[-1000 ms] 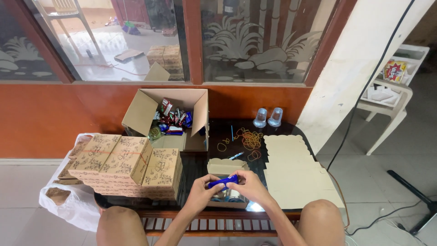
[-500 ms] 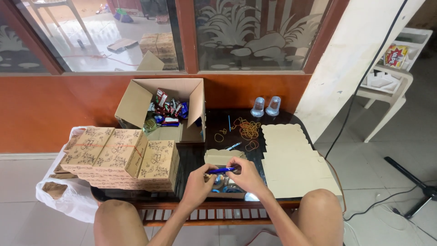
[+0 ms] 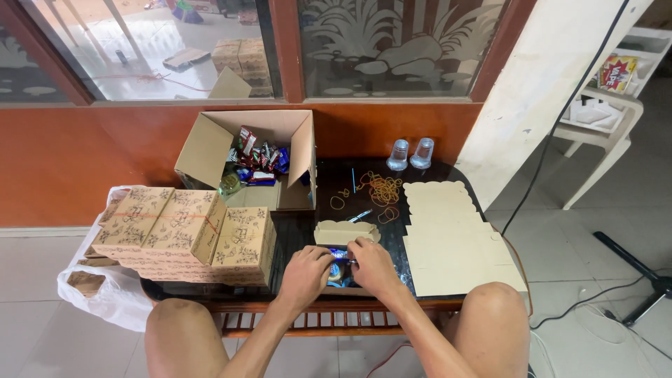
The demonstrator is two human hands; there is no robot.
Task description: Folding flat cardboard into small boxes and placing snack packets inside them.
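Left hand: your left hand (image 3: 306, 271) curls knuckles-up over the small open tan cardboard box (image 3: 341, 259), fingers pressed down into it.
Right hand: your right hand (image 3: 371, 264) sits just beside the left, fingertips pinching the shiny blue snack packet (image 3: 339, 255).
Packet: glossy wrapper, lying between your two hands, inside the box, mostly hidden by your fingers.
Box flap: matte, scalloped edge, standing just beyond your knuckles.
Left of grip: stacked printed brown cardboard boxes (image 3: 185, 231), patterned, square-cornered.
Right of grip: flat pale die-cut cardboard sheets (image 3: 451, 241), smooth, piled.
Beyond grip: loose tan rubber bands (image 3: 381, 189) on the dark glossy table (image 3: 297, 227); large open corrugated carton (image 3: 255, 157) of coloured wrappers.
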